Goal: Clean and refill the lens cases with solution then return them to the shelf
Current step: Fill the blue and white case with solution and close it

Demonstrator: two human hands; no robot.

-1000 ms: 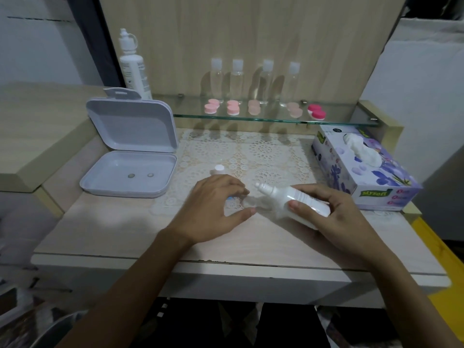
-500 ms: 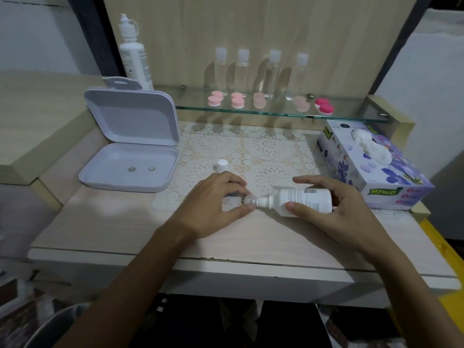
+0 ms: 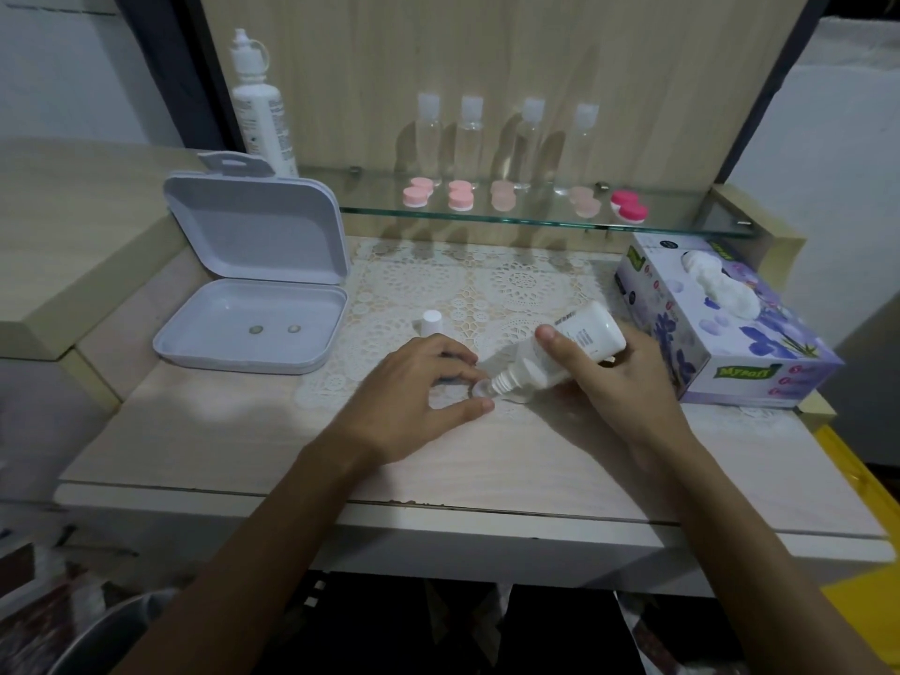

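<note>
Right hand: the right hand (image 3: 628,377) has its fingers wrapped round a white solution bottle (image 3: 567,345), thumb pressed on its side.
Change: a second ago the bottle lay nearly level; now its base is raised and the nozzle (image 3: 501,380) slants down to the left.
Left hand: the left hand (image 3: 419,382) is curved over the lens case (image 3: 478,389), index finger and thumb braced either side of a small clear well; most of the case is hidden beneath the hand, and how firmly it is held I cannot tell.
Nozzle and well: the tip sits right at the well's rim; whether liquid flows is too small to see.
Meaning: likely the refill has started on this case.
Cap: a small white cap (image 3: 432,323) stands on the lace mat (image 3: 487,289), just behind the left hand.
Shelf: five pink cases (image 3: 461,194) sit on the glass shelf (image 3: 682,226), well apart from the hands.
</note>
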